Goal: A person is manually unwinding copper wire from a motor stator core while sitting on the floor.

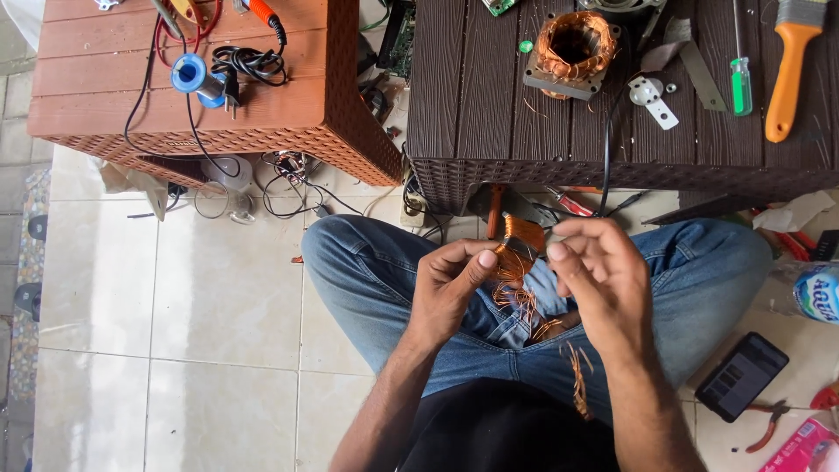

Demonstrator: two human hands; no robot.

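Person seated on tiled floor (175,288), legs crossed, jeans. Left hand (450,284) over lap, thumb and fingers pinching tangle of copper wire (516,262); loose strands trail down onto jeans. Right hand (603,271) just beside wire, fingers curled loosely, part spread; cannot tell if touching strands. Dark desk (472,87) ahead carries wound copper stator (572,48), green screwdriver (741,79), orange-handled brush (786,70). Reddish desk (96,96) to left holds blue solder spool (192,77). Phone (741,376) and pliers (769,419) on floor at right.
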